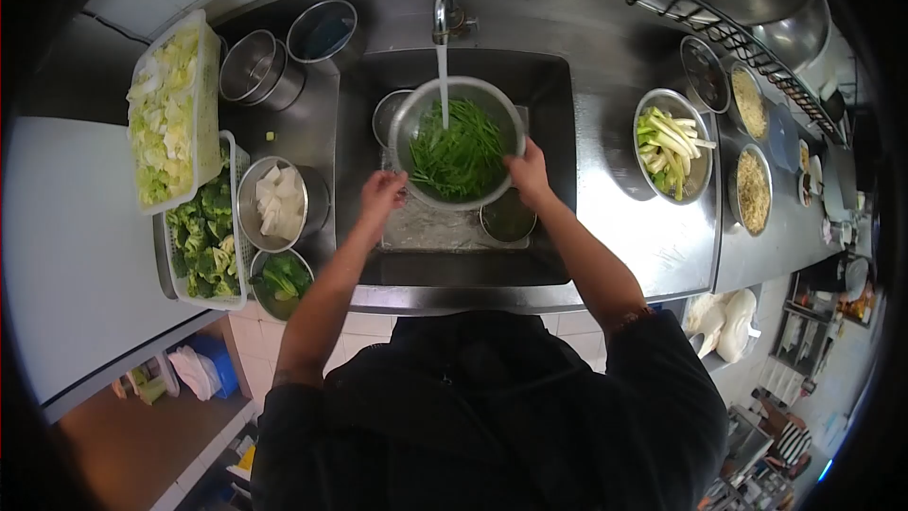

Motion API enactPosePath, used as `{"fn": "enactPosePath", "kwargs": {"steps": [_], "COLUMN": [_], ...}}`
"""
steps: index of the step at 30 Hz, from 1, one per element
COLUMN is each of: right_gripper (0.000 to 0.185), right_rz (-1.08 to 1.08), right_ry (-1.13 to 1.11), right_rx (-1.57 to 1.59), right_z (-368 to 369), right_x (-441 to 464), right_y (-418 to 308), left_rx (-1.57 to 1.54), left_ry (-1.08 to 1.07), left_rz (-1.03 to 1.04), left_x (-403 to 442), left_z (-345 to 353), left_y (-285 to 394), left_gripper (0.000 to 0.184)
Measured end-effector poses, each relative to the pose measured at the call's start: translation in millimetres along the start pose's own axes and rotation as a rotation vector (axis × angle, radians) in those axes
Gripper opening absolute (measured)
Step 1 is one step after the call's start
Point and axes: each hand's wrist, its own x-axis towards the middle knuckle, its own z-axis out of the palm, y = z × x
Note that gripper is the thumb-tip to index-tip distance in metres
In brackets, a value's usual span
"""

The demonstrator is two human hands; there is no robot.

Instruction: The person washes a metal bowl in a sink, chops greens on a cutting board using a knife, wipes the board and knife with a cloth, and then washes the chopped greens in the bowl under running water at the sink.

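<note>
Water runs from the faucet (442,9) into a steel bowl (402,137) that is partly filled with cut green leaves (459,156). The bowl is over the sink (553,246). My right hand (530,170) grips the bowl's lower right rim. At the lower left rim, my left hand (383,191) has its fingers drawn together; whether they pinch the rim or only touch it is too small to tell. Beneath the bowl, a small round container (508,218) and another bowl edge (386,114) show in the sink.
On the left stand baskets of cabbage (170,114) and broccoli (203,246), a bowl of white pieces (279,203), and steel pots (322,33). Right of the sink are a bowl of pale green stalks (672,147) and a wire rack (700,19). Another person (790,440) is far off, lower right.
</note>
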Motion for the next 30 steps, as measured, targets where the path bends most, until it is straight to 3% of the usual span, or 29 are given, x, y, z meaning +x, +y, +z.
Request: {"fn": "enactPosePath", "kwargs": {"steps": [3, 5, 7, 11, 13, 14, 16, 17, 19, 20, 22, 26, 30], "right_gripper": [0.042, 0.033, 0.032, 0.036, 0.043, 0.043, 0.048, 0.048, 0.054, 0.053, 0.051, 0.047, 0.044], "right_rz": [-0.15, 0.079, -0.018, -0.172, -0.04, -0.034, 0.296, 0.296, 0.099, 0.028, 0.012, -0.048, -0.014], "right_ry": [-0.06, -0.201, -0.182, -0.096, -0.126, -0.133, -0.091, -0.092, 0.038, 0.04, 0.025, 0.014, -0.089], "right_rx": [-0.016, -0.02, 0.02, 0.196, 0.266, 0.253, 0.413, 0.394, 0.443, 0.449, 0.375, 0.299, 0.269], "right_z": [20.3, 38.6, 67.0, 103.9, 113.8, 113.6, 103.4, 96.0, 74.9, 61.4, 24.4, -2.4, 5.0], "right_x": [45.2, 55.1, 65.7, 49.5, 17.8, -1.7, -27.5, -25.3, -17.4, -13.1, 0.4, 0.8, 18.4], "right_y": [-26.4, -73.2, -75.7, -43.3, -14.0, -9.7, -14.3, -12.0, -4.4, -7.8, -13.7, -51.9, -61.6], "left_rx": [0.077, 0.017, -0.032, -0.19, -0.398, -0.412, -0.398, -0.417, -0.338, -0.343, -0.246, -0.196, -0.265], "left_ry": [0.03, 0.112, 0.1, 0.281, 0.219, 0.223, 0.247, 0.245, 0.027, 0.017, -0.09, 0.059, 0.034], "left_rz": [0.158, 0.157, 0.158, -0.012, -0.006, -0.013, -0.068, -0.073, 0.004, 0.001, -0.135, 0.014, 0.132], "left_x": [14.6, 21.9, 31.1, 34.5, 26.6, 26.2, 29.8, 28.4, 18.2, 11.0, 0.6, 34.7, 31.1], "left_z": [-9.6, -16.6, -32.6, -45.2, -23.8, -15.0, 6.4, 16.9, 36.0, 44.2, 56.4, 34.9, 32.6], "left_y": [41.0, 65.9, 72.5, 40.3, 15.4, 8.3, -2.0, -4.1, 3.5, 13.1, 33.6, 45.9, 80.0], "left_gripper": [0.034, 0.038, 0.035, 0.037, 0.035, 0.035, 0.035, 0.035, 0.032, 0.032, 0.039, 0.044, 0.022]}}
